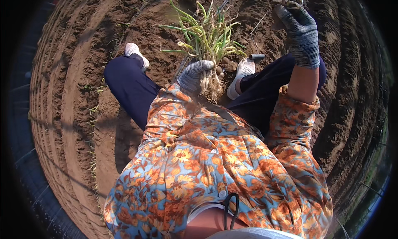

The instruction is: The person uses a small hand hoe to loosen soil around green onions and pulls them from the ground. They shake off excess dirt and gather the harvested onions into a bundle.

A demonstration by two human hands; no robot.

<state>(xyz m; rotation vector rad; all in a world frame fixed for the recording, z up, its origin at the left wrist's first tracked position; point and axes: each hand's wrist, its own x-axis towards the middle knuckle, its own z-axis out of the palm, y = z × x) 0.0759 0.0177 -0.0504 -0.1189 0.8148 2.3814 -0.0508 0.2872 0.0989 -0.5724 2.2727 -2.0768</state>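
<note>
My gloved left hand [196,75] grips a bunch of green onion plants [212,37] just above the roots. Its green and yellowed leaves fan out away from me, and the pale, stringy roots [213,89] hang toward my lap. Raised at the upper right, my gloved right hand [299,37] pinches some thin, dry strands [289,3] between thumb and fingers; the picture's top edge cuts them off, so what they are is unclear. Small round brown lumps [225,60], clods or bulbs, show beside the bunch.
Between my bent knees lies loose brown soil [155,46]. By my right shoe [244,72] is a dark tool handle [257,56], with a thin bent rod [252,33] beyond it. A row of small green plants [93,110] runs along the furrows at left.
</note>
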